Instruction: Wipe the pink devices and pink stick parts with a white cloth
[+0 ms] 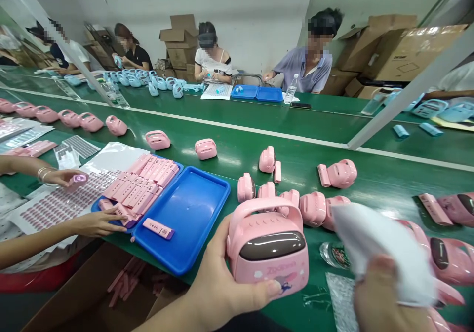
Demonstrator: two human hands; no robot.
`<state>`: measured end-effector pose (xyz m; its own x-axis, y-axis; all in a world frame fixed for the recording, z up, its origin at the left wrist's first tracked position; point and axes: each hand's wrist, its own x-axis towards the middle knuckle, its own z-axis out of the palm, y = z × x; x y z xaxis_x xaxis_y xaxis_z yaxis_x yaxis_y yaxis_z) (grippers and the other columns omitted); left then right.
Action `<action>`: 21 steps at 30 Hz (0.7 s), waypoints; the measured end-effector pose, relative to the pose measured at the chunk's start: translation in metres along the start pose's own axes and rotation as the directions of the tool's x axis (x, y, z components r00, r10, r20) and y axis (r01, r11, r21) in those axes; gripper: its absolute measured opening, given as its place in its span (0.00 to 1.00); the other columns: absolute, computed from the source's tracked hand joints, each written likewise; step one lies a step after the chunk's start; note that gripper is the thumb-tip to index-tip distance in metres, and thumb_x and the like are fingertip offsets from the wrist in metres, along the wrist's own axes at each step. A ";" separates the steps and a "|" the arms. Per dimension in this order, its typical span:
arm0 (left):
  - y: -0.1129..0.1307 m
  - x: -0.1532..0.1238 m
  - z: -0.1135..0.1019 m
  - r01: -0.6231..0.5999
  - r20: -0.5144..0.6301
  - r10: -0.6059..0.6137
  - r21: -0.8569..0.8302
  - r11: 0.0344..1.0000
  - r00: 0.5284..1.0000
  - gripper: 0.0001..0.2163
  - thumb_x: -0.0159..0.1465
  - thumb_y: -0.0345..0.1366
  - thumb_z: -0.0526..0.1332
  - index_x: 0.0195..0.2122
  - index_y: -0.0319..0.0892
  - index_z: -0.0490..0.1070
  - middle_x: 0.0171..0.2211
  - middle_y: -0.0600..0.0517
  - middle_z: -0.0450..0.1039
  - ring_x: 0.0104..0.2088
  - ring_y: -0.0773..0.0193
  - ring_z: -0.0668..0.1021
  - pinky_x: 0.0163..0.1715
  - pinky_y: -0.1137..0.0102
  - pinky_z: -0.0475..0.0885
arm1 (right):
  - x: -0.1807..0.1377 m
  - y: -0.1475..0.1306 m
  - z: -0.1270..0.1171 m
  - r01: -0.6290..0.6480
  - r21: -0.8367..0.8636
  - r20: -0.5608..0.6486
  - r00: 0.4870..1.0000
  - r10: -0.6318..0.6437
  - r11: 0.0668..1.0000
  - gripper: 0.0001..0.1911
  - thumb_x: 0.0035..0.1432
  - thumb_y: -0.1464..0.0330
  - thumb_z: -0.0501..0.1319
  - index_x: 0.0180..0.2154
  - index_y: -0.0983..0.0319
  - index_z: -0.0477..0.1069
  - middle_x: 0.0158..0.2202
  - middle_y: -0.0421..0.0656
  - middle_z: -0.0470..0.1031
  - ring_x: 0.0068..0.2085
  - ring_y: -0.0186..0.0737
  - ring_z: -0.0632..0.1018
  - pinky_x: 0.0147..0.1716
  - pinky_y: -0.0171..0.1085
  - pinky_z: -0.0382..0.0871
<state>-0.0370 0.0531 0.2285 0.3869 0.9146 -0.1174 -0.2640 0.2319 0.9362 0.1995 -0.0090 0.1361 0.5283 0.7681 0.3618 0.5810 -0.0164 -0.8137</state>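
My left hand (pixel 225 287) grips a pink handheld device (pixel 268 245) with a carry handle and a dark glossy window, held above the near edge of the green belt (pixel 237 149). My right hand (pixel 381 297) is closed on a white cloth (pixel 385 253) just right of the device, slightly blurred. Several more pink devices (pixel 314 208) lie on the belt right behind the held one.
A blue tray (pixel 192 213) at my left holds a pink slab; a second tray beside it is full of pink slabs (pixel 140 184). A co-worker's hands (pixel 96 223) reach in there. Other people sit across the belt near cardboard boxes (pixel 400 51). A metal post (pixel 407 95) slants at right.
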 end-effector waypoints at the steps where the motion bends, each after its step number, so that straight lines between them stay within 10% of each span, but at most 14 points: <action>1: 0.000 0.001 0.000 -0.008 0.016 0.008 0.031 0.999 1.000 0.33 0.47 0.30 0.71 0.54 0.50 0.61 0.49 0.52 0.73 0.48 0.55 0.76 0.44 0.67 0.74 | -0.001 -0.025 0.013 0.081 -0.067 0.058 0.995 -0.077 0.994 0.19 0.63 0.58 0.55 0.53 0.59 0.65 0.39 0.48 0.72 0.38 0.50 0.75 0.28 0.39 0.71; 5: 0.000 0.002 -0.002 -0.035 -0.079 0.059 0.280 0.959 0.995 0.34 0.46 0.34 0.72 0.53 0.48 0.61 0.50 0.51 0.72 0.50 0.53 0.74 0.49 0.65 0.71 | 0.001 -0.104 0.053 0.649 0.036 0.303 0.718 -0.627 0.760 0.31 0.67 0.53 0.40 0.62 0.67 0.51 0.48 0.56 0.69 0.46 0.56 0.74 0.44 0.51 0.71; 8: 0.002 0.001 -0.007 -0.009 -0.159 0.083 0.420 0.908 0.984 0.22 0.53 0.40 0.66 0.48 0.44 0.66 0.51 0.47 0.72 0.49 0.52 0.74 0.50 0.62 0.70 | 0.004 -0.116 0.061 0.837 0.079 0.376 0.477 -0.794 0.541 0.33 0.67 0.53 0.38 0.62 0.70 0.51 0.58 0.60 0.58 0.60 0.62 0.59 0.58 0.59 0.52; 10: 0.003 0.000 -0.010 -0.003 -0.177 0.088 0.434 0.901 0.980 0.23 0.51 0.40 0.67 0.48 0.43 0.65 0.48 0.47 0.74 0.46 0.52 0.76 0.47 0.62 0.72 | 0.006 -0.106 0.060 0.803 0.131 0.415 0.489 -0.767 0.582 0.32 0.67 0.52 0.37 0.61 0.66 0.53 0.62 0.56 0.52 0.63 0.59 0.53 0.60 0.55 0.51; 15: 0.003 -0.002 -0.012 -0.006 -0.182 0.121 0.533 0.846 0.976 0.36 0.43 0.34 0.72 0.53 0.46 0.61 0.46 0.49 0.75 0.45 0.52 0.78 0.47 0.62 0.72 | 0.011 -0.095 0.057 0.572 0.129 0.426 0.706 -0.566 0.810 0.34 0.68 0.53 0.38 0.65 0.67 0.39 0.66 0.49 0.44 0.65 0.49 0.48 0.61 0.45 0.52; 19: 0.008 -0.001 -0.011 -0.070 -0.139 0.180 0.569 0.819 0.974 0.31 0.47 0.39 0.70 0.53 0.47 0.64 0.49 0.50 0.74 0.46 0.52 0.77 0.48 0.63 0.72 | 0.014 -0.115 0.061 0.808 0.114 0.460 0.473 -0.752 0.578 0.36 0.67 0.52 0.35 0.66 0.69 0.33 0.67 0.49 0.30 0.65 0.55 0.37 0.63 0.52 0.29; 21: 0.009 -0.001 -0.010 -0.084 -0.141 0.204 0.587 0.805 0.969 0.29 0.48 0.39 0.69 0.53 0.49 0.64 0.49 0.51 0.74 0.46 0.53 0.77 0.46 0.64 0.73 | 0.017 -0.118 0.062 0.806 0.105 0.492 0.467 -0.735 0.582 0.36 0.67 0.52 0.34 0.65 0.71 0.32 0.67 0.49 0.28 0.66 0.52 0.37 0.63 0.46 0.27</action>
<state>-0.0486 0.0581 0.2339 0.1965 0.9800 0.0302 0.2739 -0.0844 0.9580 0.1015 0.0453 0.2101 -0.4848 0.6857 0.5429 0.6994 0.6767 -0.2300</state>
